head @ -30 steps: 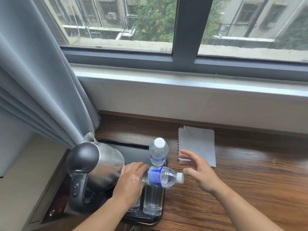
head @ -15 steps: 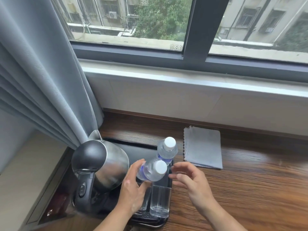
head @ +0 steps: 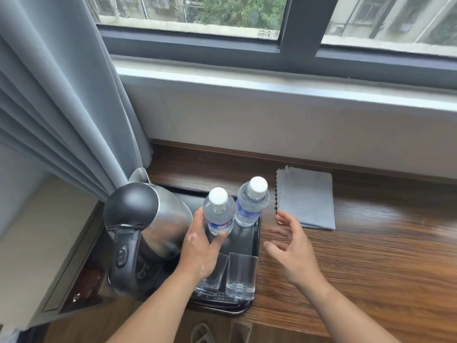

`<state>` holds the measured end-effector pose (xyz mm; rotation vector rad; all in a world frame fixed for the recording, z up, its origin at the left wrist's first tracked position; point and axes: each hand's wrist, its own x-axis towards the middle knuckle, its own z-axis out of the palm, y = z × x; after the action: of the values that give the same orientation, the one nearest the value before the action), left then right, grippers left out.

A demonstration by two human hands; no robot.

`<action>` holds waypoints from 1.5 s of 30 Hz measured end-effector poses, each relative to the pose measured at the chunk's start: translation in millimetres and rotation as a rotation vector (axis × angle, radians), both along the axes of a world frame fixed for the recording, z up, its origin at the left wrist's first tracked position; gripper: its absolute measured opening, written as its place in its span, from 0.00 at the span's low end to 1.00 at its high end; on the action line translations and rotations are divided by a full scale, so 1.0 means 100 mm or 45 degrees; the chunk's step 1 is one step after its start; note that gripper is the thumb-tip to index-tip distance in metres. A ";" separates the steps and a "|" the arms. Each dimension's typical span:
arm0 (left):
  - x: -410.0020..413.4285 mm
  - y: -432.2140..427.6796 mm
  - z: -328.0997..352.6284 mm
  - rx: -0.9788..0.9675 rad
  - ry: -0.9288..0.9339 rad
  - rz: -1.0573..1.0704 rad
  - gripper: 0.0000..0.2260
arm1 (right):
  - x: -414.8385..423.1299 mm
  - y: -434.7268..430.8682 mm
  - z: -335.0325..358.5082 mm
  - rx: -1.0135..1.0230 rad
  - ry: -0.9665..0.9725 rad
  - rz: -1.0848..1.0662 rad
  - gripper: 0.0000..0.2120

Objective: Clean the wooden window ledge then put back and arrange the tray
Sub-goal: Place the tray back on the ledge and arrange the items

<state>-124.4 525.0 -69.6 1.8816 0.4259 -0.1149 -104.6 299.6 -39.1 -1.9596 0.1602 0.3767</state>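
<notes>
- Your left hand [head: 200, 246] grips the nearer water bottle [head: 218, 214] round its lower body, thumb on one side and fingers on the other. The bottle stands upright with its white cap on.
- Whether that bottle's base touches the tray [head: 244, 241] is hidden by your hand.
- The second water bottle [head: 251, 206] stands upright on the tray's far right corner, just beside the one you hold.
- Your right hand [head: 294, 246] holds nothing. Its fingers are spread and loosely bent above the wooden ledge [head: 371, 256], just right of the tray and slightly blurred.
- The black tray sits at the ledge's left end, next to the curtain [head: 61, 95].
- The steel kettle [head: 150, 233] fills the tray's left side.
- Two empty glasses [head: 241, 276] stand side by side at the tray's near edge; your left wrist covers part of the left one.
- The folded grey cloth [head: 306, 201] lies flat on the ledge, right of the tray, near the wall.
</notes>
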 end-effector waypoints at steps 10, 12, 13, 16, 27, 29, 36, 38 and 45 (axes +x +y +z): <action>0.00 -0.06 0.02 0.272 -0.122 0.072 0.37 | -0.05 0.11 -0.12 -0.160 -0.134 0.018 0.43; 0.07 -0.11 0.03 0.275 -0.149 0.100 0.33 | 0.09 0.19 -0.18 -0.187 -0.191 0.055 0.43; 0.10 -0.14 0.03 0.299 -0.167 0.117 0.32 | 0.18 0.21 -0.22 -0.202 -0.230 0.082 0.43; 0.15 -0.18 -0.02 0.330 -0.258 0.197 0.29 | 0.37 0.28 -0.28 -0.159 -0.288 0.214 0.38; 0.29 -0.14 -0.18 0.364 -0.323 0.203 0.24 | 0.56 0.34 -0.60 -0.221 -0.581 0.208 0.23; 0.29 -0.11 -0.15 0.353 -0.307 0.172 0.25 | 0.54 0.35 -0.62 -0.227 -0.629 0.218 0.25; 0.35 -0.08 -0.16 0.454 -0.301 0.143 0.28 | 0.55 0.32 -0.61 -0.079 -0.698 0.291 0.23; 0.35 -0.08 -0.18 0.473 -0.299 0.119 0.27 | 0.55 0.33 -0.64 -0.057 -0.692 0.262 0.24; 0.35 -0.06 -0.11 0.368 -0.267 0.099 0.28 | 0.52 0.37 -0.66 -0.075 -0.767 0.268 0.29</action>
<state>-89.0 518.8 -80.9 2.1306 0.3859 0.2051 -52.9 336.3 -104.9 -2.0676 -0.4285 -0.0968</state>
